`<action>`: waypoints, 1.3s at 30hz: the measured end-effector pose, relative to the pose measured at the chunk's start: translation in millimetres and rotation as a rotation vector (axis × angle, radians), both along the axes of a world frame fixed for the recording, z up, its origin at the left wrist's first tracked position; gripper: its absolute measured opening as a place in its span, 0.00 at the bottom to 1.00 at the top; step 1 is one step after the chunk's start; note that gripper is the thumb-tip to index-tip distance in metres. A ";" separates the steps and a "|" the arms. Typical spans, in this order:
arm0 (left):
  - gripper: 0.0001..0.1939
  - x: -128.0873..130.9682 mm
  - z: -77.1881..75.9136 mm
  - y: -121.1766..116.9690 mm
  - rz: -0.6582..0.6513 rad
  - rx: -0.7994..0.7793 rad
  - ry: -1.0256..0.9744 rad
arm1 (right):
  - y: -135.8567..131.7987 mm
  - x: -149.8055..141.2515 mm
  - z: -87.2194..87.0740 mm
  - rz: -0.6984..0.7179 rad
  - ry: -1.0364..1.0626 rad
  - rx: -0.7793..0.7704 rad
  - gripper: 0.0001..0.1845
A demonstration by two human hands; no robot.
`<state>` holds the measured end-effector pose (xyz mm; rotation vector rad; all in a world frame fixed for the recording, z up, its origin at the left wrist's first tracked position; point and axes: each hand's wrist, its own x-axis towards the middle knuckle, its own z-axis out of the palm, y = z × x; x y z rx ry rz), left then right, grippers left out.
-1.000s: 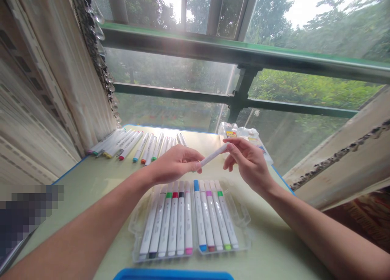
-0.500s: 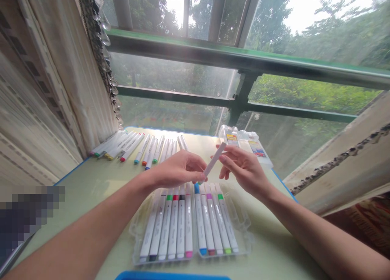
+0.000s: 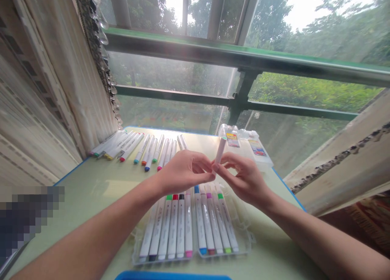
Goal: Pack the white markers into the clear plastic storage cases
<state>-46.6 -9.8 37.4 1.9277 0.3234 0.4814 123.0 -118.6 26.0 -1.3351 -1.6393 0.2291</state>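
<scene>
Hands: both raised over the table, fingertips meeting at one marker
Right hand: [image 3: 243, 176] thumb and forefinger pinch a slim white marker with a pale green end [image 3: 220, 150] near its lower part
Left hand: [image 3: 179, 170] fingers bent, thumb and fingertips at the lower end of the same marker; whether they grip or merely touch, cannot tell
Held marker: in the air between the hands, near upright with a slight lean, pale green end uppermost; above and beyond the open case, apart from its contents
Open case: clear plastic, two halves side by side [image 3: 251, 236], lying flat on the pale green table with a blue edge [image 3: 91, 184]
Left half: six white markers with coloured ends [image 3: 172, 227] in a row
Right half: five white markers with coloured ends [image 3: 210, 225]; a bare strip appears beside the outermost one
Loose markers: white, with coloured ends [image 3: 132, 147], spread along the far left of the table, some partly hidden behind the left hand; full count not possible
Further cases: translucent plastic cases with printed labels [image 3: 258, 158] beyond the right hand; contents not discernible
Progress: judged partial; eleven markers placed in rows, one in hand, a good number lying outside the open case
</scene>
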 end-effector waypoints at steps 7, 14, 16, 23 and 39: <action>0.17 -11.7 19.1 14.9 0.164 0.004 -0.154 | -2.5 2.1 4.7 -0.064 -0.252 0.009 0.08; 0.15 -9.6 8.4 23.9 0.180 -0.071 -0.184 | 0.8 8.1 3.4 -0.138 -0.217 0.109 0.07; 0.16 -10.5 6.0 27.3 0.189 -0.102 -0.196 | 2.1 10.6 0.9 -0.153 -0.097 0.095 0.10; 0.13 -13.6 5.4 32.8 0.191 -0.360 -0.299 | 3.3 12.0 -2.2 -0.049 0.193 0.086 0.10; 0.10 -13.7 6.8 35.2 0.208 -0.418 -0.391 | 2.4 8.8 2.2 -0.049 0.358 0.159 0.10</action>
